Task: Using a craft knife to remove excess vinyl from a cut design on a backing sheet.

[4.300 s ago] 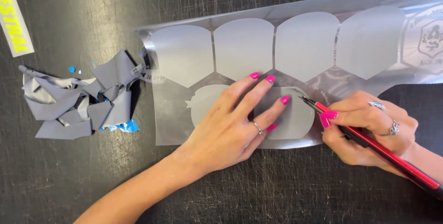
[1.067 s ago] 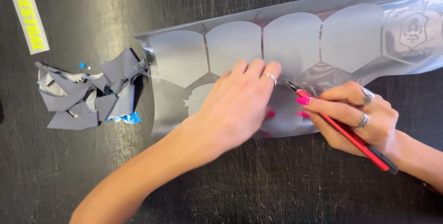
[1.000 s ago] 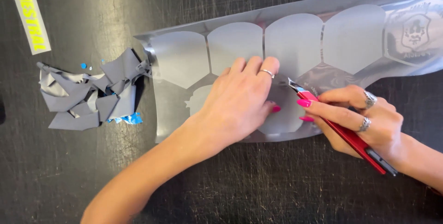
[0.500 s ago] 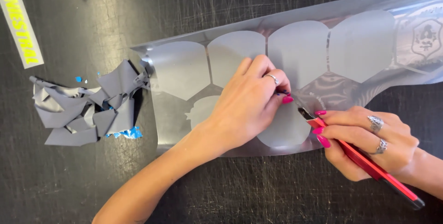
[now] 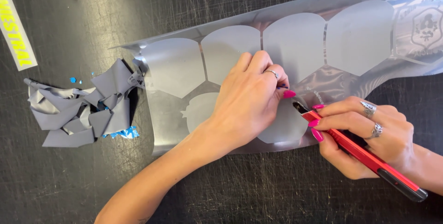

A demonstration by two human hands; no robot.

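Note:
A long clear film sheet (image 5: 166,127) with several grey shield-shaped vinyl pieces (image 5: 295,44) lies across a black table. My left hand (image 5: 249,101) rests on the sheet's lower middle, its fingers curled and pinched together at a spot on the film; what they pinch is hidden. My right hand (image 5: 369,136) holds a red and black craft knife (image 5: 364,155) like a pen. The blade tip sits on the film just right of my left fingertips.
A heap of grey vinyl scraps (image 5: 78,108) with bits of blue backing lies left of the sheet. A white strip with yellow lettering (image 5: 14,35) sits at the far left edge. The black table (image 5: 258,191) is scratched.
My left fingers have curled from flat on the sheet to a pinch near the knife tip. My right hand with the knife has shifted slightly down and right.

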